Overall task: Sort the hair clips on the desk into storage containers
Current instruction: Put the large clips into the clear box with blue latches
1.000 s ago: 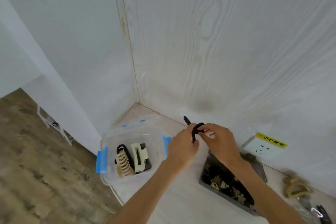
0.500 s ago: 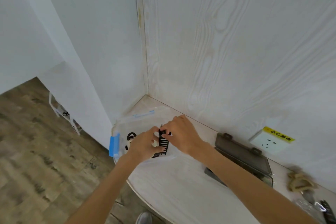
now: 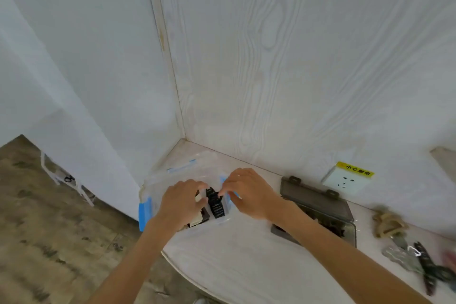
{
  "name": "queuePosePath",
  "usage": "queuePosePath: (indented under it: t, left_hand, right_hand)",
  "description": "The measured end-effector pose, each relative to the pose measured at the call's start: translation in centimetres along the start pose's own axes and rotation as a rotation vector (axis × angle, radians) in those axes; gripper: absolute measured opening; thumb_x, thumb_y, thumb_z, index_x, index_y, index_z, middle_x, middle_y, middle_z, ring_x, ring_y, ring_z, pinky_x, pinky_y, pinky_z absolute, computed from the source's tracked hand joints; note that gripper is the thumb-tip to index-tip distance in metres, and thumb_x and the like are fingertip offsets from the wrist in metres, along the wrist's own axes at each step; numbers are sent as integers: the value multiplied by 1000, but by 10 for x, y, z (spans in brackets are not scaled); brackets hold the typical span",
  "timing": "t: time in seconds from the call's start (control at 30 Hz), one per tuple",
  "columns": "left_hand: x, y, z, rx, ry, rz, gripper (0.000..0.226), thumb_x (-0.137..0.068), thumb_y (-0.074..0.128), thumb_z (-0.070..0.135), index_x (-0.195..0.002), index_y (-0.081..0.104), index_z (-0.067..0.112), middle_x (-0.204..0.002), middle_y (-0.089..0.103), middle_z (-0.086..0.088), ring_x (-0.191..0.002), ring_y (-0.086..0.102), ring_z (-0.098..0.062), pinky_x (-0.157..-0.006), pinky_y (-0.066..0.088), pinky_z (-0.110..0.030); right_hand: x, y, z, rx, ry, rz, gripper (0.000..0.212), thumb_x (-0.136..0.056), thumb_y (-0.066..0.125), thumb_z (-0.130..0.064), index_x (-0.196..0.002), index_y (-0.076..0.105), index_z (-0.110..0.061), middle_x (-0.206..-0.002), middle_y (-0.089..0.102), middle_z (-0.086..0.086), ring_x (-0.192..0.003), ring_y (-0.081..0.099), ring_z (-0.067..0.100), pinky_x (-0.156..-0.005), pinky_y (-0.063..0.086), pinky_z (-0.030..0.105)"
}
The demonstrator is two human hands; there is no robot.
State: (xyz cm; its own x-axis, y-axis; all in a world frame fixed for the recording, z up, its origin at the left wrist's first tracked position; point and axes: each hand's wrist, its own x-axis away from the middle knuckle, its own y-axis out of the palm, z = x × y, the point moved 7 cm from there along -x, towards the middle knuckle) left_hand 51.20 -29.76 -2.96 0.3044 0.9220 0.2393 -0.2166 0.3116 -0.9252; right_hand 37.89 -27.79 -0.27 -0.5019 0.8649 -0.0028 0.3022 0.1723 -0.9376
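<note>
I'm looking at what seems a plain room in a home. A pale wood-grain desk point(image 3: 234, 266) sits in a wall corner, a wall socket point(image 3: 345, 181) at right, worn wood-look floor point(image 3: 49, 242) lower left.

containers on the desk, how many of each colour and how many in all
clear container with blue latches: 1
dark grey container: 1
total: 2
</note>
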Motion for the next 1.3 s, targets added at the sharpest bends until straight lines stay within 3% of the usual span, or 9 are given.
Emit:
queuePosePath:
  t: [0.23, 0.4, 0.53, 0.6, 0.8, 0.9, 0.97, 1.07, 1.3]
  left_hand:
    - [18, -1, 121, 348, 252, -93, 26, -86, 52, 47, -108, 61, 36, -99, 62, 23, -96, 61, 3, -75, 39, -9]
    - [25, 50, 227, 321, 435, -303, 22, -89, 50, 45, -108, 60, 40, -97, 62, 26, -93, 60, 6, -85, 49, -24]
    - [30, 106, 305, 252, 546, -418, 27, -92, 50, 36, -116, 61, 33, -112, 65, 18, -101, 61, 0, -92, 48, -27]
    - [26, 137, 338, 169, 592, -432, 34, -95, 46, 30, -128, 53, 27, -127, 59, 9, -115, 55, -7, -98, 44, -27]
    - [10, 182, 401, -76, 738, -245, 75, -92, 43, 3, -146, 1, 33, -158, 8, 0, -142, 18, -21, -108, 32, -35]
    - [5, 199, 416, -167, 817, -192, 74, -90, 47, 8, -148, 8, 32, -158, -3, 6, -145, 8, -20, -103, 38, -39]
    - [5, 213, 416, -279, 815, -238, 54, -93, 48, 22, -143, 29, 28, -158, -5, 6, -146, 4, -22, -108, 34, -41]
    - [17, 209, 416, -216, 832, -143, 19, -88, 57, 34, -105, 62, 28, -157, 3, 12, -143, 15, -20, -106, 33, -38]
    - [40, 204, 398, -101, 768, -144, 20, -88, 58, 40, -102, 67, 31, -140, 41, 15, -130, 34, -12, -102, 32, -29]
  right_hand:
    - [176, -21, 111, -472, 673, 267, 38, -90, 50, -8, -80, 66, -41, -84, 69, -21, -83, 64, 0, -81, 52, 24]
    - [305, -8, 145, -549, 894, 316, 46, -88, 51, 1, -75, 65, -41, -72, 68, -23, -74, 62, -2, -73, 49, 21]
    - [389, 1, 164, -504, 1073, 406, 37, -89, 54, -8, -80, 62, -43, -95, 69, -11, -92, 64, 13, -84, 49, 25]
    - [419, 3, 172, -389, 1169, 374, 28, -91, 52, -12, -104, 61, -34, -117, 62, -8, -107, 58, 13, -93, 43, 21]
    - [413, 19, 197, -155, 1136, 210, 73, -92, 45, -13, -149, 2, -21, -158, 2, 0, -143, 18, 23, -101, 42, 33]
    - [402, 35, 209, -215, 1184, 159, 81, -91, 49, -16, -149, -8, -23, -158, -9, 3, -143, 14, 27, -95, 46, 39]
    - [403, 37, 212, -256, 1204, 197, 78, -91, 49, -17, -149, -1, -26, -157, -1, 3, -139, 23, 26, -96, 46, 38]
    - [412, 30, 211, -202, 1147, 293, 44, -93, 49, -19, -136, 42, -20, -143, 32, 3, -116, 49, 21, -87, 49, 31]
    - [429, 28, 198, -301, 1030, 356, 22, -91, 54, -20, -113, 58, -24, -116, 55, -6, -82, 58, 12, -70, 43, 21]
